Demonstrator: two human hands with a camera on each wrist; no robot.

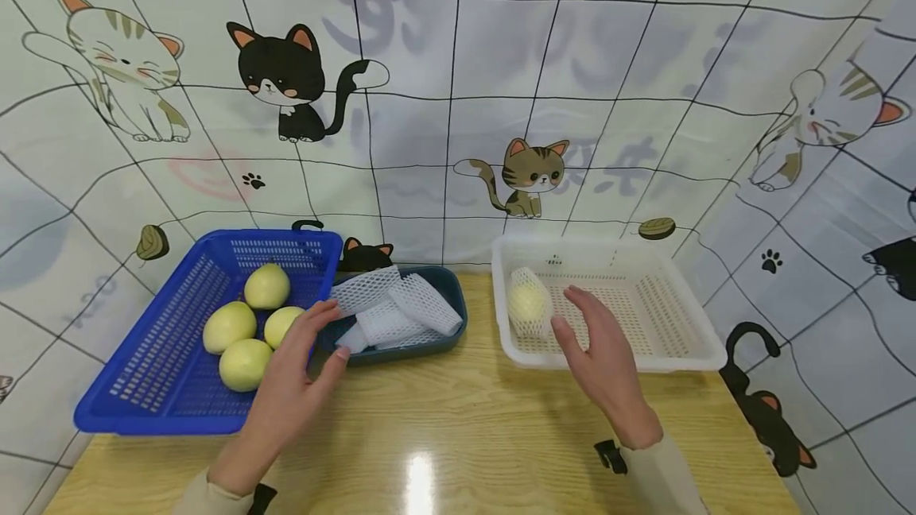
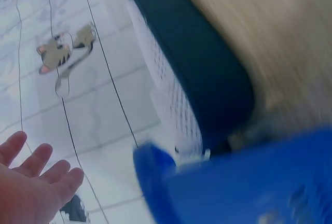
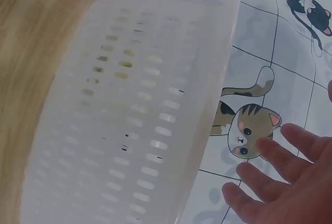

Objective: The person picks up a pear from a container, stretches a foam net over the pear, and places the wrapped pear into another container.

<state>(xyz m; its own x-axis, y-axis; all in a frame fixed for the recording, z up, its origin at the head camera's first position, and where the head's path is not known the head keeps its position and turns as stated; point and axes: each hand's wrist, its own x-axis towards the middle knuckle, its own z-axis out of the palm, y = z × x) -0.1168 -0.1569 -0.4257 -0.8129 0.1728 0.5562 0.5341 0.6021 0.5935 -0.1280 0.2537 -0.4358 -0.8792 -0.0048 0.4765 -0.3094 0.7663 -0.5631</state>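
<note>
My left hand [image 1: 289, 392] hovers over the right edge of the blue basket [image 1: 118, 416], fingers relaxed and holding nothing. Several round, pale yellow-green fruits [image 1: 229, 327] lie in that basket; the hand partly covers one. Close to the fingertips, white foam net sleeves [image 1: 408, 312] fill a small dark green tray [image 1: 444, 344]. My right hand [image 1: 607, 364] is held over the front edge of the white basket [image 1: 687, 358], thumb and fingers apart. Just left of it, one netted fruit [image 1: 529, 306] sits in the white basket. In both wrist views the fingers look loose.
All three containers stand on a light wooden table [image 1: 458, 435]. A white cloth with cat drawings [image 1: 408, 125] hangs behind them and along the sides. The dark tray is close against the blue basket, with bare wood between it and the white basket.
</note>
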